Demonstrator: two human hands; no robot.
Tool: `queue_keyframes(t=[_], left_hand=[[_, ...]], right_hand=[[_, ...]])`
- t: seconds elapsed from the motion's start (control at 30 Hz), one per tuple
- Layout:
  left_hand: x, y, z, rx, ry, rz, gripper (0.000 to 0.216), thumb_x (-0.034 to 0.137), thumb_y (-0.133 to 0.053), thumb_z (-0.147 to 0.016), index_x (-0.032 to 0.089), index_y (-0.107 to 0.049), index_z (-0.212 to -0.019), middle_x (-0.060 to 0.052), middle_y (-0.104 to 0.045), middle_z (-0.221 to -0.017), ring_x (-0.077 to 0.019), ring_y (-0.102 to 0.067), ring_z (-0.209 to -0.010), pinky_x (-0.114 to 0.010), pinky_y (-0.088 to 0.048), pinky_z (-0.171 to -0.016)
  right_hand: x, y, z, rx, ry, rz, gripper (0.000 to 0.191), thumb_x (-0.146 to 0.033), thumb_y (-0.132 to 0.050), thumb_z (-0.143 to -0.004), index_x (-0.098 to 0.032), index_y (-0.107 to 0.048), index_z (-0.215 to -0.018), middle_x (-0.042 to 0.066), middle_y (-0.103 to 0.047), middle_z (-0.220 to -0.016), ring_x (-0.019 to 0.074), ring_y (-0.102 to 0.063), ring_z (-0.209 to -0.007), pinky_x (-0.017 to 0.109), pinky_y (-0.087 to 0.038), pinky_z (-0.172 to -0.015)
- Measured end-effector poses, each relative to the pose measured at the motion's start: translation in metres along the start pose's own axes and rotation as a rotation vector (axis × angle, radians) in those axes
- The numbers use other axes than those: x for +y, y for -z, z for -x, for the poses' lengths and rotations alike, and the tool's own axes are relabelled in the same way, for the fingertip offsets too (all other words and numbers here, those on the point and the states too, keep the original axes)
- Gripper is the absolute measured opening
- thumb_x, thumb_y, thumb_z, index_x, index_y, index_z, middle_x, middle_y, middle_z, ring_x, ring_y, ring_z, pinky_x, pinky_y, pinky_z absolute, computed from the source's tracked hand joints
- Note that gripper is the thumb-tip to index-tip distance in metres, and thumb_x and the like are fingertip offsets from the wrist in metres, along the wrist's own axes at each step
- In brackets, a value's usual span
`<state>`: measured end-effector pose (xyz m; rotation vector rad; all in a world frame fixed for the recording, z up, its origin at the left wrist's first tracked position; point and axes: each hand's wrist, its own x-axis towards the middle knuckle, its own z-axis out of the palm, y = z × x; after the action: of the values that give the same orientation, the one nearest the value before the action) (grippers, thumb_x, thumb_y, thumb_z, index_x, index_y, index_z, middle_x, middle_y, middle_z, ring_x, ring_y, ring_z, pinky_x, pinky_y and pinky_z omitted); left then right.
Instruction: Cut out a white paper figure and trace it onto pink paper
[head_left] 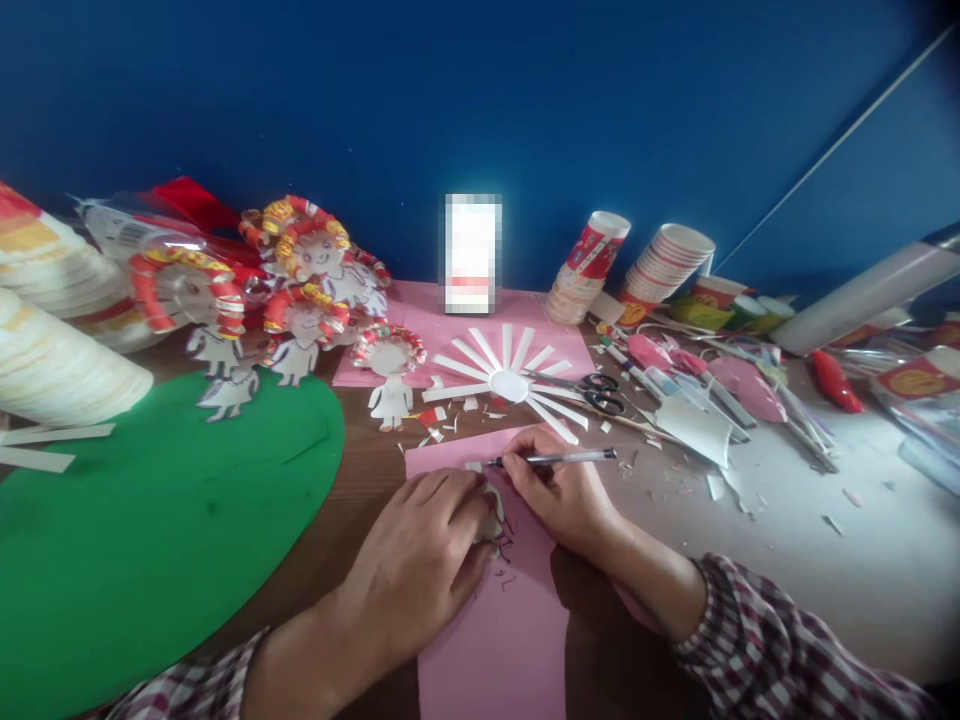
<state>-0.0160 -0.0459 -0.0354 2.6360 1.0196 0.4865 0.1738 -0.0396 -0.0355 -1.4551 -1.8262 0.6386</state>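
Note:
My right hand (559, 490) is closed around a pen (559, 459), with the tip pointing left onto a pink sheet of paper (499, 640). My left hand (427, 560) lies on the same sheet, fingers curled down over a small white paper cut-out (493, 520) and holding it flat. Dark pen marks show on the pink paper just below the cut-out. Both forearms wear checked sleeves.
A cut-open white paper cup (510, 383) with splayed strips lies on another pink sheet, scissors (592, 390) beside it. Paper-cup dolls (307, 290) stand at the back left, above a green round sheet (150, 540). Cup stacks (667, 265), markers and paper scraps crowd the right.

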Motion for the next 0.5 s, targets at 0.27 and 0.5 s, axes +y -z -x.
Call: queue_keyframes(t=[0.27,0.5], left_hand=[[-0.001,-0.001,0.0006,-0.013,0.001,-0.007,0.029,0.028,-0.051,-0.082,0.021,-0.055,-0.11,-0.008,-0.056,-0.113,-0.0249,-0.051,-0.103,-0.043,-0.045,-0.086],[-0.0017,-0.0021,-0.0001,-0.006,-0.005,-0.007,0.028,0.029,-0.05,-0.082,0.021,-0.055,-0.109,-0.008,-0.056,-0.113,-0.0254,-0.051,-0.104,-0.043,-0.045,-0.086]], right_hand=[[-0.0001,0.0003,-0.0003,-0.006,-0.002,-0.005,0.013,-0.025,-0.048,-0.087,-0.017,-0.056,-0.081,0.001,-0.059,-0.074,0.0121,-0.054,-0.067,0.024,-0.042,-0.063],[0.0004,0.0011,-0.0007,-0.011,-0.012,-0.042,0.013,-0.025,-0.048,-0.087,-0.017,-0.056,-0.081,0.0,-0.058,-0.072,0.0113,-0.051,-0.063,0.023,-0.041,-0.06]])
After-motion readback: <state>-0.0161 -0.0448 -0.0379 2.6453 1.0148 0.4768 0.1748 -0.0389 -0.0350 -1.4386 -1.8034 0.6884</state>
